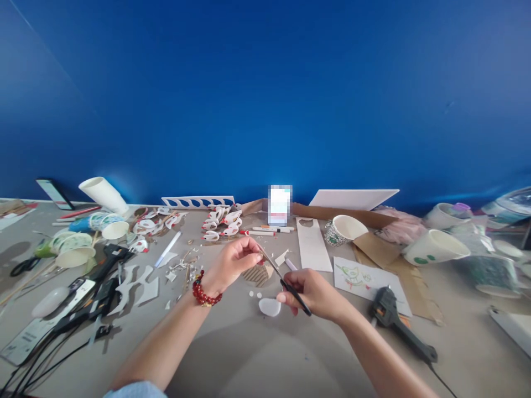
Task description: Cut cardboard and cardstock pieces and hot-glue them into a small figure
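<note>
My right hand is closed around the black handles of a pair of scissors, whose blades point up and to the left. At the blade tips, my left hand pinches thumb and fingers together; what is between them is too small to make out. A red bead bracelet circles the left wrist. Under the blades lies a piece of corrugated cardboard. Just below the scissors, a white rounded cutout rests on the table beside two tiny white dots.
Several white bird-like pieces stand at the back, near markers. A glue gun and a bird drawing lie right. Paper cups stand further back. At left are more glue guns, cables and scraps.
</note>
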Action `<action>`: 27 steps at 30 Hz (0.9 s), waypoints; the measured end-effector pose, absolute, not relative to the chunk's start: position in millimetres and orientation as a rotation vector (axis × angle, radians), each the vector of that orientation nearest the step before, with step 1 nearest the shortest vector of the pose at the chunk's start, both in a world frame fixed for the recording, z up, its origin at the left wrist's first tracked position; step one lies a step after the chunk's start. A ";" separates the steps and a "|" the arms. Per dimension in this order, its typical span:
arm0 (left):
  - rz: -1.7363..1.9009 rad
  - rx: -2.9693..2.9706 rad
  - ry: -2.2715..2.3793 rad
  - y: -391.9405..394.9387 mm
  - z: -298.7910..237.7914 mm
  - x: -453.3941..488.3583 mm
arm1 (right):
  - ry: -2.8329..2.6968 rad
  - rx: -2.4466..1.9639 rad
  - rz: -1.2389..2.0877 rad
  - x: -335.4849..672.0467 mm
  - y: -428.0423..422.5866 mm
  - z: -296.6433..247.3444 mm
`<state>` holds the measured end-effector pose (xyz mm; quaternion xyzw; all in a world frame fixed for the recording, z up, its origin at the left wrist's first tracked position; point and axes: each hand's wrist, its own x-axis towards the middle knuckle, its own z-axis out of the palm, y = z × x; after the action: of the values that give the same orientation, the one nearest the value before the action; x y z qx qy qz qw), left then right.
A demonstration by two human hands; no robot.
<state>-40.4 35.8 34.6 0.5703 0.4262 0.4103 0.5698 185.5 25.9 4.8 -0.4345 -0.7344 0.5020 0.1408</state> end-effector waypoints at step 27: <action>0.978 1.322 1.056 33.5 34.8 -39.4 | -2.148 -1.397 1.208 184.8 28.8 2.7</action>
<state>-39.4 33.5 34.8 0.5608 0.4479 0.4147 0.5594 184.8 28.8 2.7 -0.4873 -0.7492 0.4213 0.1540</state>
